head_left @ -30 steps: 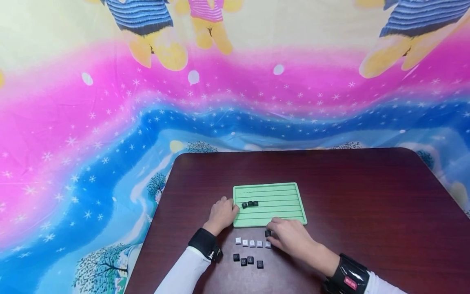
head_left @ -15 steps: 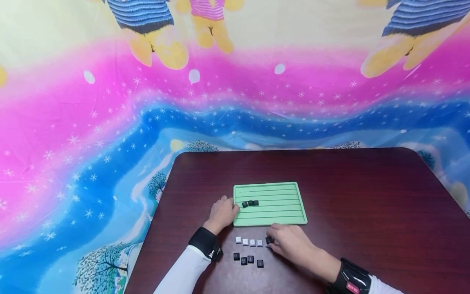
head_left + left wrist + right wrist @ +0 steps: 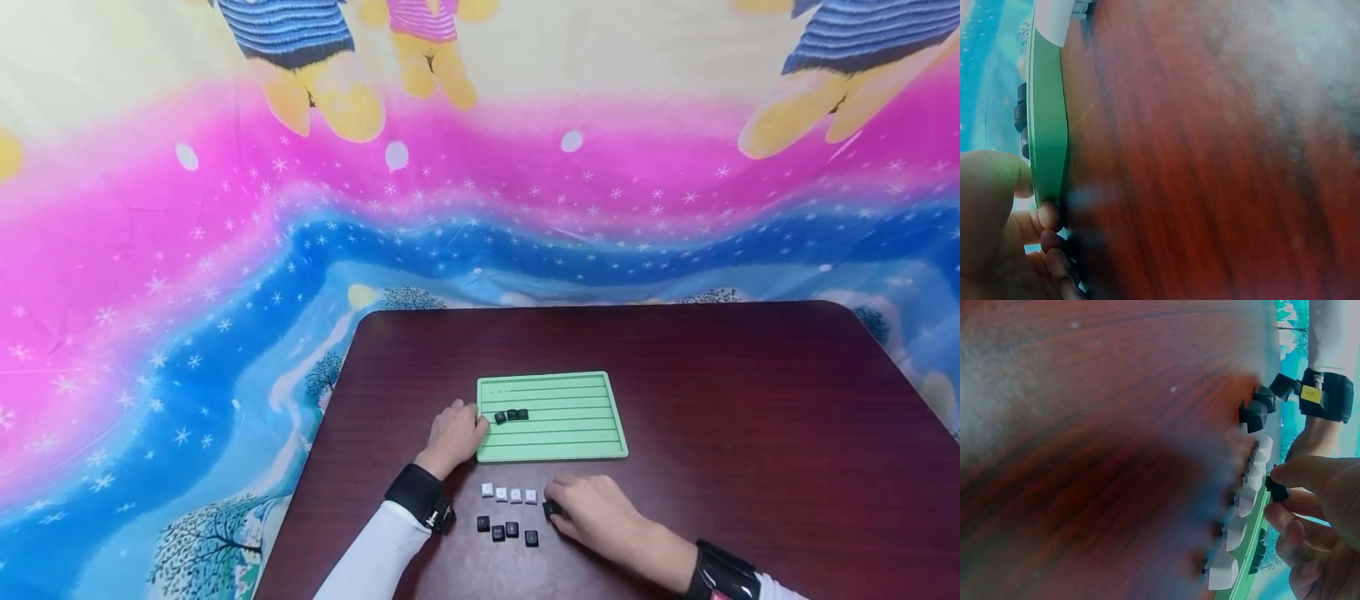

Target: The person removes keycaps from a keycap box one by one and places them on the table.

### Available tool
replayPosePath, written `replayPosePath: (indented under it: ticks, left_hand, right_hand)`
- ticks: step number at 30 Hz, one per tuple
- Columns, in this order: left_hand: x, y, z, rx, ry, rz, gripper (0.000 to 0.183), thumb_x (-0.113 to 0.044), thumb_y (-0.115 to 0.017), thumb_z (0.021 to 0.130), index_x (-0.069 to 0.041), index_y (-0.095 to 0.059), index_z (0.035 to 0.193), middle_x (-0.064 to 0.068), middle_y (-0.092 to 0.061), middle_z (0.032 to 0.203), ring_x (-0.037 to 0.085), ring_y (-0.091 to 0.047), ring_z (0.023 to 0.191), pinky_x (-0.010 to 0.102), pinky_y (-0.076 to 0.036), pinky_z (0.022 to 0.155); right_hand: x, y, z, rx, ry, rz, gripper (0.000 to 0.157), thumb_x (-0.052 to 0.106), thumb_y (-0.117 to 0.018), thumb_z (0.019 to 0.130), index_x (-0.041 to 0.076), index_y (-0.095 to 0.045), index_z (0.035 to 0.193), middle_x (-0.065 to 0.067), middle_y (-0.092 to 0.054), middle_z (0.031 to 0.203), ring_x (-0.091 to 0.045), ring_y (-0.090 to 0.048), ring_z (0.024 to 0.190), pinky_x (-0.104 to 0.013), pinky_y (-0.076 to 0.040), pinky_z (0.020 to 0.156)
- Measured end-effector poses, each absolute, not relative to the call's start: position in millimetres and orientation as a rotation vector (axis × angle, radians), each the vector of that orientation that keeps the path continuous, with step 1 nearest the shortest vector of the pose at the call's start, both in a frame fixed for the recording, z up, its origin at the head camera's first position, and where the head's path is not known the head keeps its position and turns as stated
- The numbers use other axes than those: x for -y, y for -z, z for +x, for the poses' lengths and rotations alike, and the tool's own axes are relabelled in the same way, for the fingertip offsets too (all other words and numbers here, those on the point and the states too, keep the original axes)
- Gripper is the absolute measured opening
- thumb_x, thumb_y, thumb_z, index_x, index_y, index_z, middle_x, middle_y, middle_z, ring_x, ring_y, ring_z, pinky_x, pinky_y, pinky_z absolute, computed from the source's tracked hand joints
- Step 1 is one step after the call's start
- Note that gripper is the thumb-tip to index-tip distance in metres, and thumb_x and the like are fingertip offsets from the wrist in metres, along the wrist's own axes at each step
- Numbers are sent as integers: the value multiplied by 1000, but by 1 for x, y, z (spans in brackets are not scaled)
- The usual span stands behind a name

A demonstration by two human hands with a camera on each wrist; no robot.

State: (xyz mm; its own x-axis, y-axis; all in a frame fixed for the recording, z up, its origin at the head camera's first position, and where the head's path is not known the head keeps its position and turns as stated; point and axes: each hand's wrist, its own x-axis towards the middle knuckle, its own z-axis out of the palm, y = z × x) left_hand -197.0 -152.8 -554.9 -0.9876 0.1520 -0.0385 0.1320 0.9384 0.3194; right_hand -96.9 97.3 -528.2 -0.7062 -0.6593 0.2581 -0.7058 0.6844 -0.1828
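My left hand [image 3: 453, 433] grips the left rim of a light green ridged tray [image 3: 570, 446]. In the left wrist view its thumb is by the top edge of the tray and its fingers curl at the lower side. Between thumb and fingertips, my right hand [image 3: 600, 512] pinches a black keycap [image 3: 1277, 489], just right of a row of white keycaps [image 3: 516, 496]. The right end of that row is hidden by the hand in the head view. Three black keycaps [image 3: 512, 415] sit side by side in the tray, towards its left.
Nearer the person, several loose black keycaps [image 3: 498, 533] lie in an uneven row on the dark red-brown table [image 3: 712, 400]. A colourful printed cloth [image 3: 480, 183] hangs behind the table's far edge.
My right hand has moved towards the person, away from the tray's front edge, carrying the black keycap. It now covers the rightmost white keycap. My left hand stays at the tray.
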Motion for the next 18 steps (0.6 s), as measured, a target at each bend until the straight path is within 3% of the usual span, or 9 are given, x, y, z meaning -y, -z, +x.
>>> replayPosePath:
  ticks: [18]
  left_hand:
    - [153,555,-195,-3034,-502,225,34,-25,-49,99,-14,-46,67,4,-44,72,19,-39,61,32,-33,57]
  right_hand:
    - [-96,543,-81,2740,-347,1207,22,27,-80,75,23,-58,74,13,-57,73,-8,-53,57,-27,-36,49]
